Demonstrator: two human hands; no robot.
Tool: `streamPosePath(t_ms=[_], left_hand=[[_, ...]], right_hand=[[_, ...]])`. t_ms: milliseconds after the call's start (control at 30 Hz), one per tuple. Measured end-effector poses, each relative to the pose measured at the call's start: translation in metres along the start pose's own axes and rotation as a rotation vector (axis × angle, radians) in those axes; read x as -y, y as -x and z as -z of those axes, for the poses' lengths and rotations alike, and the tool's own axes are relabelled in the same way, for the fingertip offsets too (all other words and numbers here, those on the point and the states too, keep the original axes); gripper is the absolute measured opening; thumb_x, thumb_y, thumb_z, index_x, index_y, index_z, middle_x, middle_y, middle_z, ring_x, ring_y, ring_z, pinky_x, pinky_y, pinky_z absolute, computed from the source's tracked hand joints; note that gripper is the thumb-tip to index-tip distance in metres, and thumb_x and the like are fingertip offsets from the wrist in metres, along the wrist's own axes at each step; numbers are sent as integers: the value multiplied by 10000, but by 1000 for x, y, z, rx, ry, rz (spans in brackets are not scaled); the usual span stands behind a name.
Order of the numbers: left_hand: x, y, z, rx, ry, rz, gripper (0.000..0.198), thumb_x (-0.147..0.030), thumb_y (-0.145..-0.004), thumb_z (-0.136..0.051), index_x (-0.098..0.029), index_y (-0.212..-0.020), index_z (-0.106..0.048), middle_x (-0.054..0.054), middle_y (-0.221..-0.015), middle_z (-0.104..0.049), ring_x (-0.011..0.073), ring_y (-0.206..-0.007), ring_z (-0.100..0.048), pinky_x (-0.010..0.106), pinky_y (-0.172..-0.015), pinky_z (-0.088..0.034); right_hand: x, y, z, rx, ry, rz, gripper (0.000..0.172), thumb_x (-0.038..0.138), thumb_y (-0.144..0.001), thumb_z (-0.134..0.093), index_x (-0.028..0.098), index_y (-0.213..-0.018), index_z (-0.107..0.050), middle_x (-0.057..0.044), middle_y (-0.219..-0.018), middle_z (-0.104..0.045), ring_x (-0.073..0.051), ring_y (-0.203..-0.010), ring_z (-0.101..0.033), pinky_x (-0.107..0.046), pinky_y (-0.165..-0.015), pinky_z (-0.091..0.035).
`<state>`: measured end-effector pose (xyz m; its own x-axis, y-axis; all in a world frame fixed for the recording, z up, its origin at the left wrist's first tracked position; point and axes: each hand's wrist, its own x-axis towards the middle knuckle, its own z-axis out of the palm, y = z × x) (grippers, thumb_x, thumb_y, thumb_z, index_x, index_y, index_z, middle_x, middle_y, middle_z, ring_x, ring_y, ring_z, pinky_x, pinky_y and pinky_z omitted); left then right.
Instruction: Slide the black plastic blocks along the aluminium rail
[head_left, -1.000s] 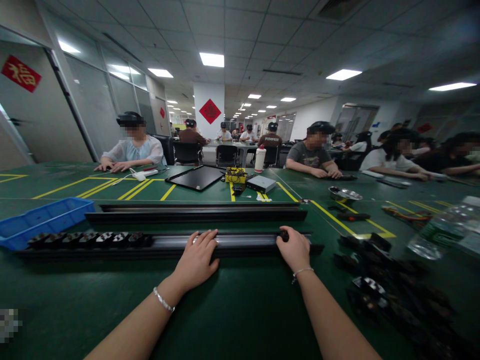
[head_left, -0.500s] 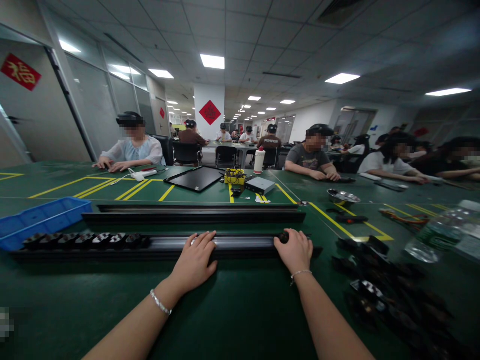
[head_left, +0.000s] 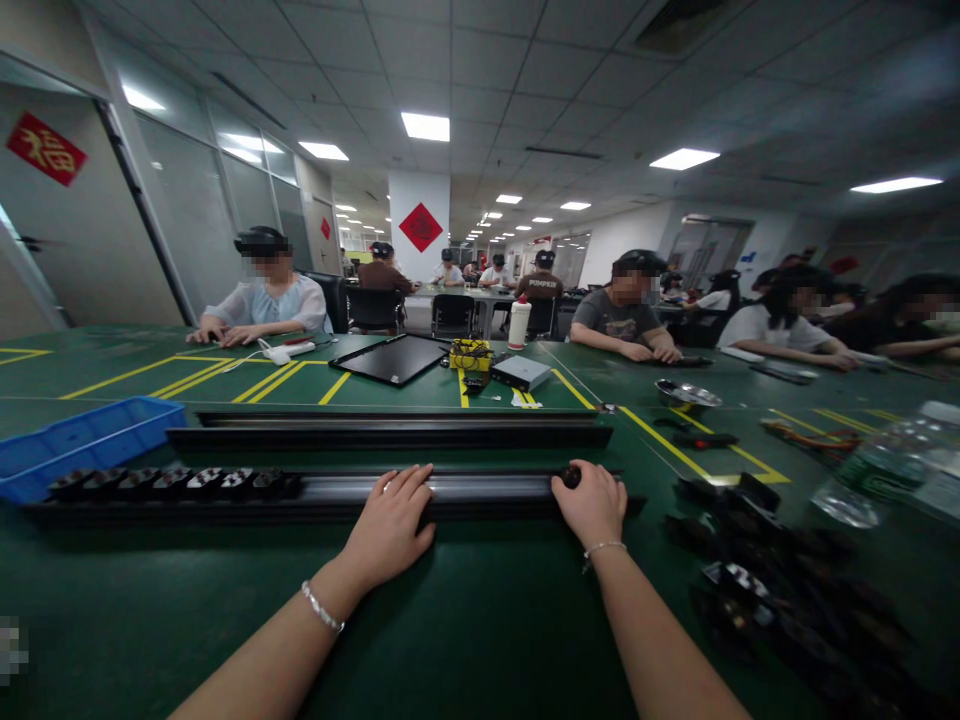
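Note:
A long black rail (head_left: 491,488) with a shiny grey channel lies across the table in front of me. Over its middle, my left hand (head_left: 394,515) has its fingers across the channel and its thumb on the near side, gripping it. At the right end, my right hand (head_left: 592,498) is closed around a small black piece (head_left: 571,476), mostly hidden by the fingers, against the rail. Several black socket-like modules (head_left: 171,482) sit in a row on the rail's left part. A loose pile of similar black modules (head_left: 780,570) lies right of my right hand, dark and blurred.
Behind the rail lies a second black rail (head_left: 390,436). A blue bin (head_left: 97,435) stands at the left, a plastic bottle (head_left: 862,475) and a metal bowl (head_left: 686,393) at the right. Further back are a black panel (head_left: 394,358) and a grey box (head_left: 520,373). Co-workers sit across the table.
Almost nothing differs. Both hands stay in place on the rail, the right one still at the small black piece; the view has shifted very slightly.

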<state>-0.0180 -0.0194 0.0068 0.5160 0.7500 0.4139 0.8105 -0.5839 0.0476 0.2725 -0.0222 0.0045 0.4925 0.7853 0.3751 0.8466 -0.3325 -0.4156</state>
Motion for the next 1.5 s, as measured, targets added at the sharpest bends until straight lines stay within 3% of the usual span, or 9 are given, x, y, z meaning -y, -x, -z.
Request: streamPosePath(t_ms=[200,400,700,967,1200,1500], left_hand=[[0,0,0,-13,5,-1,260,-283,-744,-546,-233,-997,-581,65,-1374,-477,248,-1268,-419,454,-1060,-292],[1,0,1,-10,10,-6,258,-273,-742,-539,-232,-993,-580,72,-1373,-477,257,-1270,-414,466,-1057,-294],[0,-1,2,-9,4,-5,230,-269,-748,-535,-226,-970,-581,72,-1373,-478,255,-1265,-422,463,-1057,-295],[1,0,0,-14,-3,-17,236,-277,-753,-536,-224,-978,-577,75,-1375,-475,249,-1268,-419,454,-1057,-294],[1,0,1,-27,13,-25,220,-271,-751,-526,-225,-958,-581,82,-1365,-486,256,-1263,-426,474,-1061,-280],[2,0,-3,-52,19,-26,198,-273,-753,-523,-231,-938,-582,78,-1356,-496,254,-1263,-425,478,-1067,-264]], right_hand=[[1,1,3,-4,-12,-11,393,349,-757,-451,189,-1095,-571,-83,-1176,-589,-250,-1214,-406,-426,-1038,-221],[2,1,4,-1,13,-30,433,364,-764,-445,195,-1142,-571,-70,-1330,-481,-258,-1281,-320,-422,-1042,-244],[-1,-1,4,7,-9,-30,413,349,-768,-432,186,-1112,-592,-82,-1314,-492,-258,-1271,-332,-435,-1041,-250],[-7,-1,1,-104,57,-115,479,400,-731,-495,204,-1160,-579,-110,-1413,-347,-324,-1331,-210,-519,-1043,-202],[-14,-6,3,-64,54,-175,482,441,-724,-498,244,-1156,-576,-106,-1429,-322,-337,-1342,-186,-587,-1030,-171],[-25,-11,4,-9,20,-185,427,467,-725,-496,291,-1096,-617,-79,-1406,-359,-341,-1320,-225,-563,-1001,-237]])
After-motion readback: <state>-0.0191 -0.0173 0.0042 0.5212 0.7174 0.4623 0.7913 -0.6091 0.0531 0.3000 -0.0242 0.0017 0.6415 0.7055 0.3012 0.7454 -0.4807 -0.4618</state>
